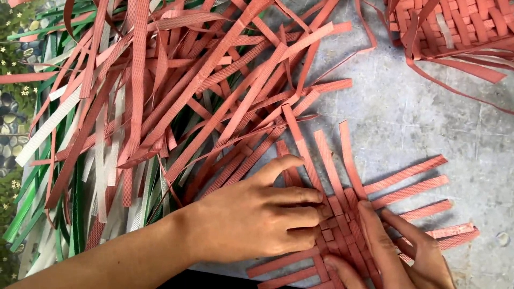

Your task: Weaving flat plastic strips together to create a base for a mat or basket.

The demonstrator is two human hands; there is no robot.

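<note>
Strips of salmon-pink strapping cross under your fingers in a small woven mat (342,225), which lies flat on the grey concrete floor (428,123) at the lower right of the view. Your left hand (262,214) rests palm-down on the mat's left edge, fingers stretched out almost flat and pressed against the weave; it grips nothing, only pins the crossed strips in place, with the index finger lifted a little and pointing up toward one upright strip. Your right hand (396,251) comes in from the bottom edge, fingers extended and close together, tips touching the middle of the mat; whether it pinches a strip between thumb and finger you cannot tell from here. Loose ends of the mat fan out to the right and upward, unwoven. Just beside your left forearm sprawls a big loose pile of strips (150,101), mostly pink, with green and white ones underneath. At the top right corner sits another woven piece (455,27), well apart from your hands.
</note>
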